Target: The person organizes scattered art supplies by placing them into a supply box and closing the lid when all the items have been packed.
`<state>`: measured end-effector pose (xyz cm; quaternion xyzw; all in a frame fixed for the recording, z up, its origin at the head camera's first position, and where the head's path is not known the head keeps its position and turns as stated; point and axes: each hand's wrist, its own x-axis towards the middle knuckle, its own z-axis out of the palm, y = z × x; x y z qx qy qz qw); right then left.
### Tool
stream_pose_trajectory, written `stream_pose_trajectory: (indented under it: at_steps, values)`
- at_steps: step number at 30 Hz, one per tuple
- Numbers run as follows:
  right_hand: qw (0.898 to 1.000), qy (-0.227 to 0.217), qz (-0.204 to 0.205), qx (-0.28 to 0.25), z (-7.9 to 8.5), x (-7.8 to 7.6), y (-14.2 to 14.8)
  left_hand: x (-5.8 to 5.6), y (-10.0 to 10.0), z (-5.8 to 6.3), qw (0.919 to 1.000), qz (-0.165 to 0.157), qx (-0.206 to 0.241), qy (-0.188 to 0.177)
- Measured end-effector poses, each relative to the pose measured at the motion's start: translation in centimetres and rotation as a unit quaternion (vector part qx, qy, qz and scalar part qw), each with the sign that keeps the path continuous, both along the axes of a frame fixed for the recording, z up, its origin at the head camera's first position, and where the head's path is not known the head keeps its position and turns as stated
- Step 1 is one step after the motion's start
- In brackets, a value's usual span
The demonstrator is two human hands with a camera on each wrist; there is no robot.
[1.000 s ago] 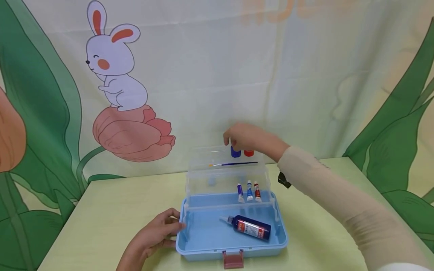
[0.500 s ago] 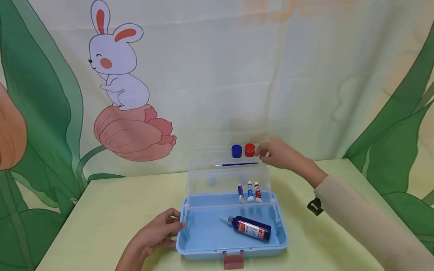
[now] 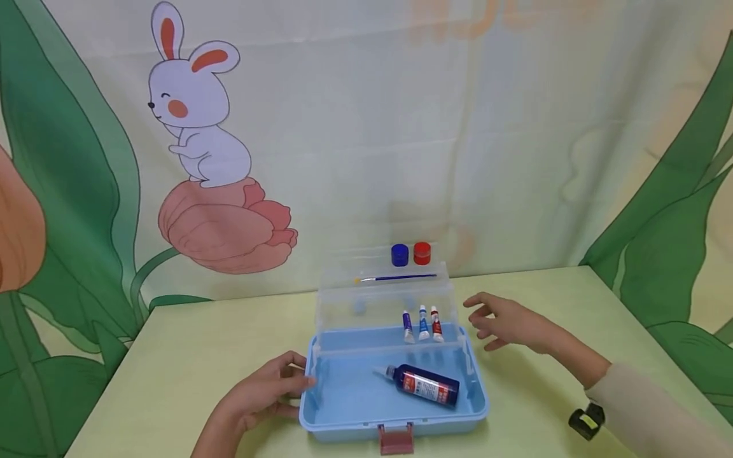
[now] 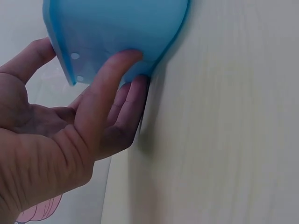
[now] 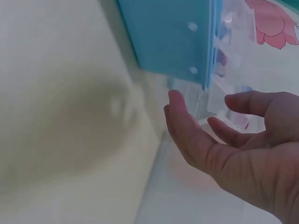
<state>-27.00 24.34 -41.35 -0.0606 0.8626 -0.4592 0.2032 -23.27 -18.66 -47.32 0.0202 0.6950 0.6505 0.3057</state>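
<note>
A blue plastic storage box (image 3: 343, 407) with a pink latch stands with its clear lid (image 3: 343, 312) raised. At its left end my left hand (image 3: 266, 391) holds the box, one fingertip over the rim and others low against the side in the left wrist view. A dark blue squeeze bottle (image 3: 426, 385) with a pointed nozzle lies inside. My right hand (image 3: 512, 323) hovers right of the box, holding nothing, its fingers loosely spread.
Three small paint tubes (image 3: 423, 323), violet, blue and red, lie on a clear tier. Above them are a paintbrush (image 3: 401, 277), a blue paint jar (image 3: 399, 255) and a red paint jar (image 3: 422, 254). A rabbit-printed cloth (image 3: 343, 127) hangs behind the table (image 3: 229, 337).
My right hand has drawn back from above the two paint jars, moving right and down to beside the box. The jars stay in place. My left hand has not moved.
</note>
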Motion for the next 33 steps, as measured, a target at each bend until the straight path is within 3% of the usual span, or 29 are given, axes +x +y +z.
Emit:
stream_pose_trajectory:
  at_steps: [4,7,15,26,33]
  values:
    - [0.992,-0.070,0.009,-0.102,-0.6,1.4,0.4,-0.2,-0.4,0.4,0.9999,-0.011,-0.002,-0.001]
    - [0.984,-0.103,0.018,-0.143,-0.9,1.9,0.6,-0.4,-0.7,0.8,0.9999,-0.016,0.004,0.001]
    - [0.974,-0.125,0.021,-0.185,-1.7,2.1,0.9,-1.3,-0.8,1.7,0.9991,-0.017,0.012,0.038]
    - [0.956,-0.167,0.041,-0.239,-3.5,1.6,1.4,-1.7,-0.2,0.4,0.9995,0.015,0.003,0.027]
    - [0.950,-0.181,0.012,-0.256,-3.4,1.5,1.1,-1.6,0.0,1.1,0.9996,0.014,0.002,0.023]
